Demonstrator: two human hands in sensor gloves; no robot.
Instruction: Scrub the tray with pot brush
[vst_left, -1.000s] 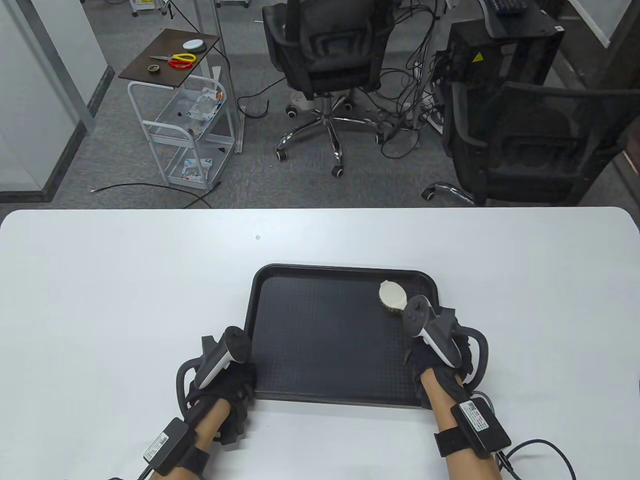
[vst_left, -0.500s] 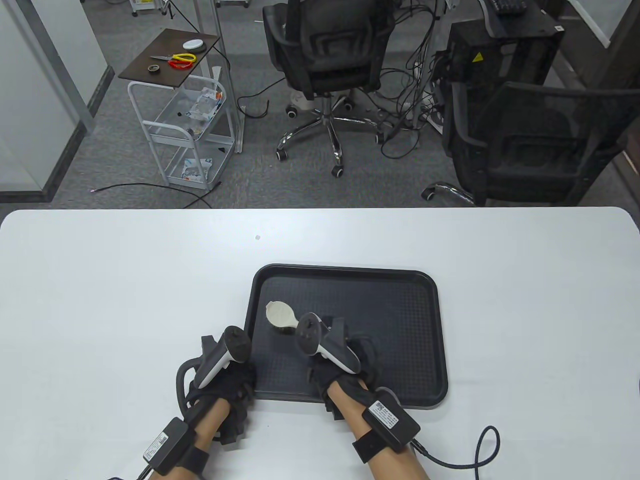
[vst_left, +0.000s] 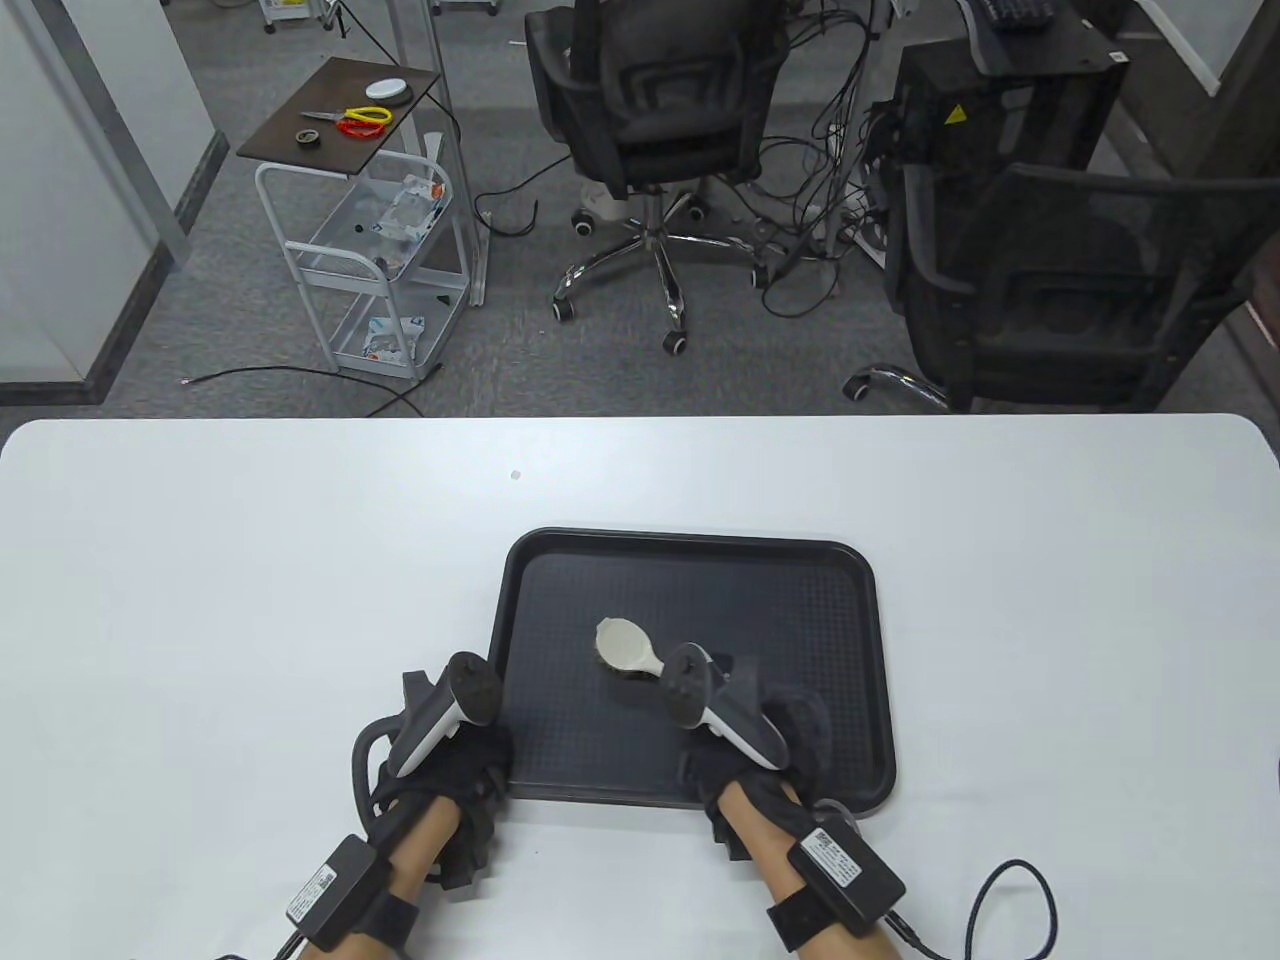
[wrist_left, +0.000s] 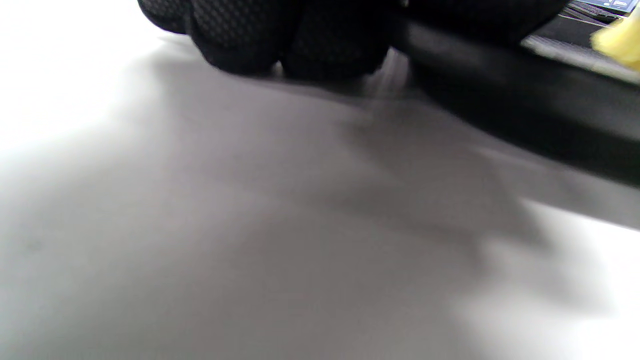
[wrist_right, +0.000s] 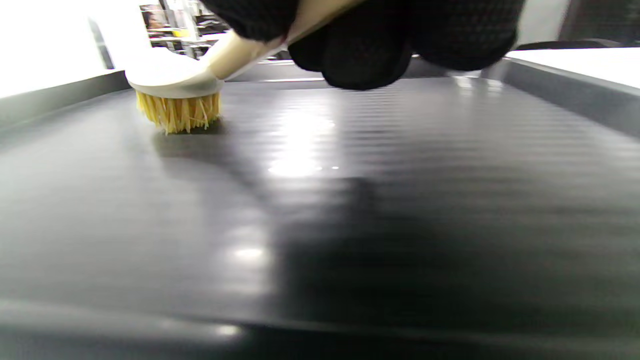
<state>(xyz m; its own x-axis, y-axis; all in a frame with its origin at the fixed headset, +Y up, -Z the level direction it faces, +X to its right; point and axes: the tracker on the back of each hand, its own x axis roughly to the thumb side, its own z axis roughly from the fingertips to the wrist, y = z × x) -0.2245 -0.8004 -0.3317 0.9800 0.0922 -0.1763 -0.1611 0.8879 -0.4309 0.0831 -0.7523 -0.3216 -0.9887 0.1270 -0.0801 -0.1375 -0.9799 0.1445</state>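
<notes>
The right hand (vst_left: 745, 735) grips the pot brush (vst_left: 625, 650), bristles ahead of its fingers on the tray (vst_left: 700, 565). The left hand (vst_left: 450, 745) presses the tray's near-left corner; its finger spread is unclear.

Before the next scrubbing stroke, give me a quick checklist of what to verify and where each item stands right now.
1. Brush held by its handle in the right hand: ok; the gloved fingers wrap the pale handle.
2. Bristles down on the tray floor: ok in the right wrist view.
3. Left hand steadying the tray: ok; it rests at the near left corner, though the exact contact is blurred in the left wrist view.
4. Tray flat on the table: ok, no lifted edge visible.
5. Path across the tray floor: ok, nothing else lies in it.
6. Dirt left to scrub: cannot tell; the dark surface only shows glare.
</notes>
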